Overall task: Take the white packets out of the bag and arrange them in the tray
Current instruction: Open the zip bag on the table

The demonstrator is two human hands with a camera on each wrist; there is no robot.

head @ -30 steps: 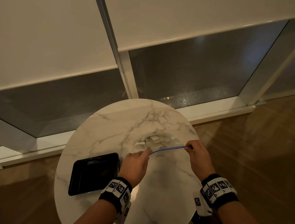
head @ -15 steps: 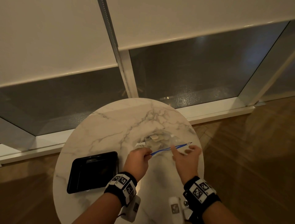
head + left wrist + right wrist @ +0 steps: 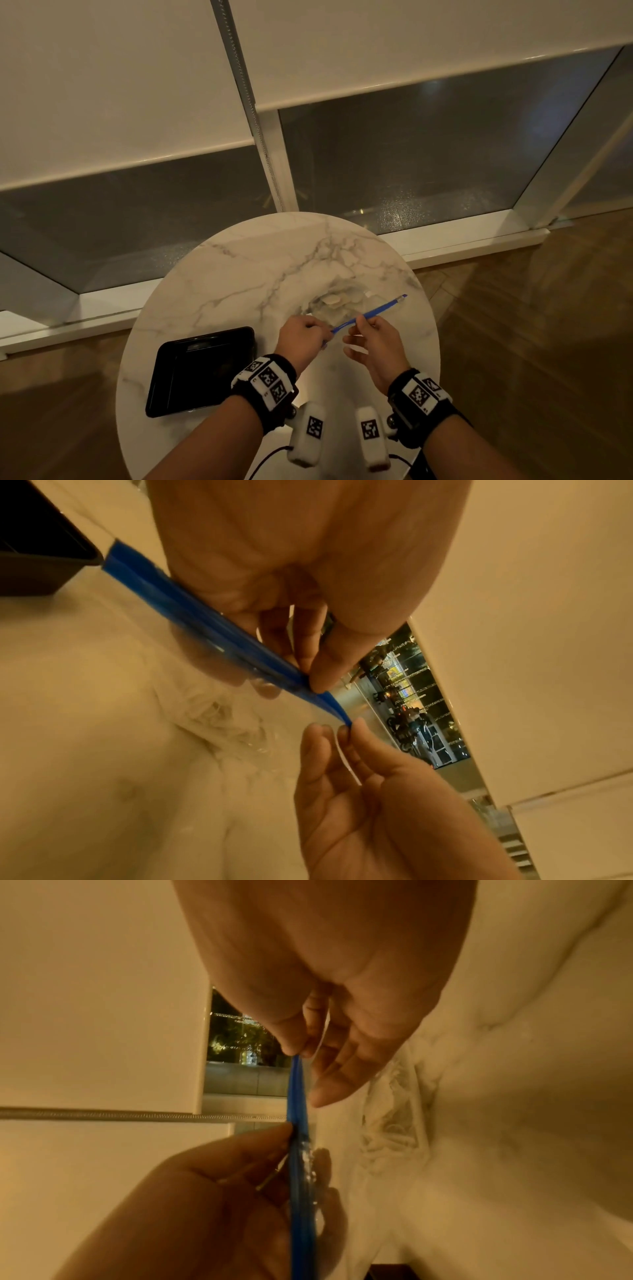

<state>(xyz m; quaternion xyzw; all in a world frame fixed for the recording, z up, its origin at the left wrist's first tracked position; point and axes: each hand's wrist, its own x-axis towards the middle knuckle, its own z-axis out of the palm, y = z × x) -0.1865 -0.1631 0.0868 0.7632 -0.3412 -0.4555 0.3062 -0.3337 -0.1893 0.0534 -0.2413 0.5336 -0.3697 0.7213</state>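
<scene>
1. Black-and-white square code markers on both wrist bands are facing me; I am reading no words on them.
2. My left hand [image 3: 301,339] is pinching the bag's blue zip strip [image 3: 368,313] at its near end.
3. My right hand [image 3: 375,342] is pinching the same strip between thumb and forefinger, its other fingers loosely spread.
4. The clear bag [image 3: 342,301] is lying on the marble table [image 3: 239,274], white packets [image 3: 334,301] inside.
5. The black tray [image 3: 202,373] is sitting left of the hands.

Bare forearms — each wrist wears a black band [image 3: 265,380] with white square-coded tags, a white camera pod [image 3: 306,433] beneath.
</scene>
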